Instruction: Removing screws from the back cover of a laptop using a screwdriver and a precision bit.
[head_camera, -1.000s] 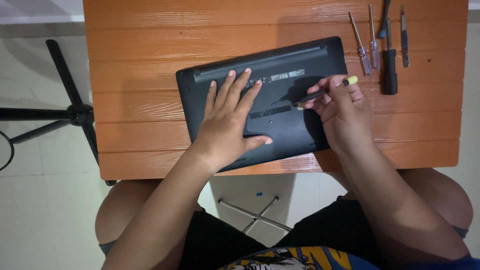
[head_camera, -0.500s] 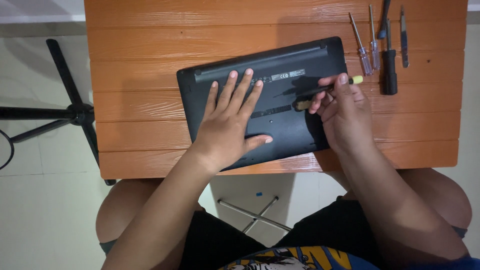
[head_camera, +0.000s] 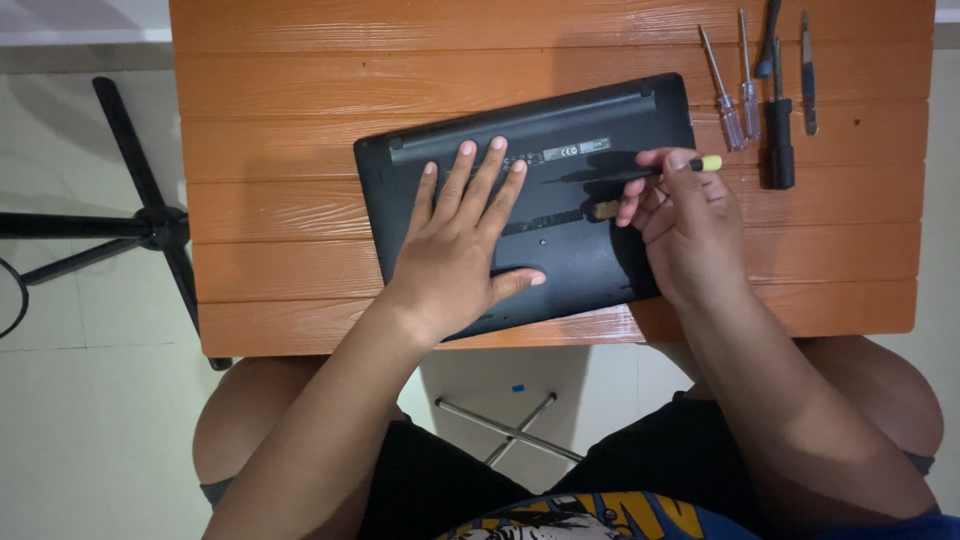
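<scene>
The black laptop (head_camera: 560, 210) lies upside down near the middle of the orange surface (head_camera: 300, 150), a little turned, with its bottom cover facing up. The right hand (head_camera: 690, 225) is closed around a thin screwdriver (head_camera: 655, 170) with a yellow end cap, held almost flat above the right part of the cover; its tip points left toward the long vent slot, but the exact contact point is too dark to see. The left hand (head_camera: 465, 250) lies open and flat on the cover, fingers spread, pressing the laptop down.

To do this step well, I think the tool should stand more upright on the screw, with steady pressure, so the tip does not slip and scratch the cover. The flat hand should hold the case from sliding.

The cover is matte plastic with rounded corners and a raised strip along the far edge. The surface is made of painted wooden planks with visible grain. At the far right lie two small screwdrivers with clear handles (head_camera: 735, 100), a black-handled tool (head_camera: 778, 150) and metal tweezers (head_camera: 806, 75).
</scene>
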